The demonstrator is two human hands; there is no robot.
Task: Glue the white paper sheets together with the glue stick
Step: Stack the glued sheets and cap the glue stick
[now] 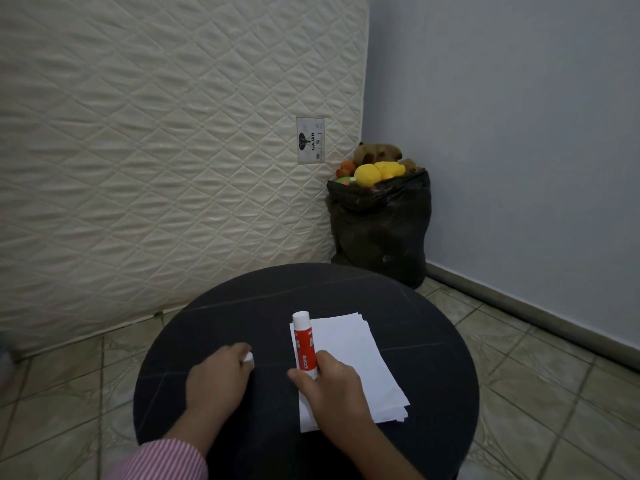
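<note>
— Item one, the surroundings: what is recorded?

— A quilted mattress (166, 140) is stood on edge against the wall, a label (310, 140) sewn near its right border. Beside it, in the corner, a black bag (379, 230) is stuffed with plush toys (375, 166) (brown, yellow, orange). The blue-grey wall (519, 133) and tiled floor (540, 358) are noted.

— Item two, the surface?

— A round dark table (242, 306), faintly scored with lines.

— Task items?

— A stack of white paper sheets (349, 358) is laid right of centre on the table. The glue stick (304, 344) is held upright at the stack's left edge, its white end uppermost, its lower part gripped by the curled fingers of the right hand (332, 386).

— And the left hand (216, 379)?

— Its fingers are curled round a small white object (248, 358) (possibly the cap; it cannot be told), just left of the stick. A striped sleeve (166, 459) is logged at the wrist.
</note>
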